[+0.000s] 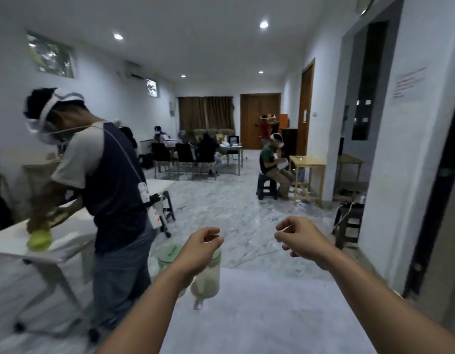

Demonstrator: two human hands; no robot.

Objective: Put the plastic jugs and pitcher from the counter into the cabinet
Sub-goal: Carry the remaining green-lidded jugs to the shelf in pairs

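Translucent plastic, green-tinted: two jugs point(206, 274) standing on pale counter point(259, 315), at 7 o'clock from frame centre, partly hidden behind left forearm. One green lid point(170, 251) visible at the rear jug. Left hand point(200, 242) hovering above jugs, fingers loosely curled, holding nothing. Right hand point(300, 237) at 5 o'clock, well apart from jugs, fingers loosely curled, empty. No pitcher or cabinet made out; view blurred. Likely light, thin-walled, somewhat flexible, smooth and slippery; best taken by handle or around body just under lid, without squeezing. Bystander point(106, 180) at white table point(42, 246), 9 o'clock.
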